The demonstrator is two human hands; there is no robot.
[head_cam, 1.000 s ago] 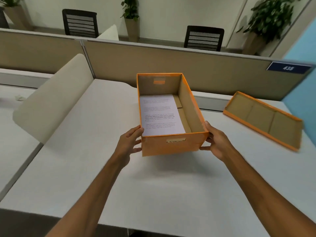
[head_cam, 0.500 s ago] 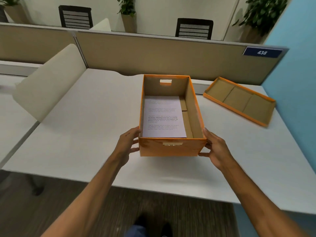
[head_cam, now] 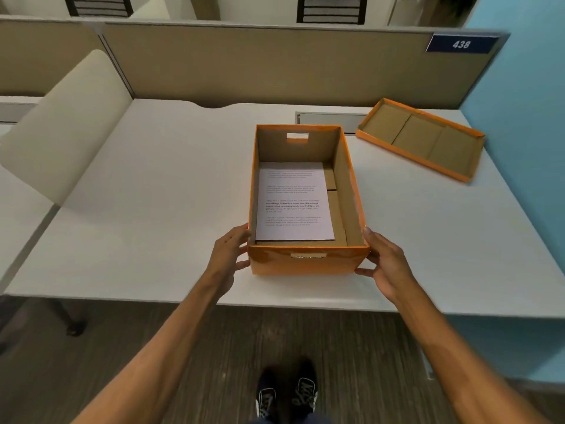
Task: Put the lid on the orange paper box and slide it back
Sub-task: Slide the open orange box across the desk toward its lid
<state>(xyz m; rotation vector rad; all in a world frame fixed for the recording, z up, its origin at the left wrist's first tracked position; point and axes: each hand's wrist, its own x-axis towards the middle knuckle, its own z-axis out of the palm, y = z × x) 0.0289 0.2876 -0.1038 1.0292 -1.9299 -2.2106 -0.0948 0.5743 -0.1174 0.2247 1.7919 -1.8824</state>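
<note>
An orange paper box [head_cam: 308, 264] stands open-topped near the front edge of the white desk [head_cam: 153, 209]. A printed white sheet [head_cam: 293, 201] lies flat on its floor. My left hand [head_cam: 230, 255] presses the box's near left corner and my right hand [head_cam: 383, 261] presses its near right corner, so the box is held between them. The orange lid [head_cam: 422, 137] lies upside down at the back right of the desk, brown inside facing up, well apart from both hands.
A beige partition [head_cam: 275, 62] with a blue "438" plate [head_cam: 461, 44] closes the back of the desk. A blue wall [head_cam: 526, 117] runs along the right. A cream side divider [head_cam: 67, 123] stands at the left. My shoes [head_cam: 287, 393] show below the desk's front edge.
The box has come toward the desk's front edge between my two hands, and the view has pulled back and tilted down so that floor and shoes show. The lid has stayed in place.
</note>
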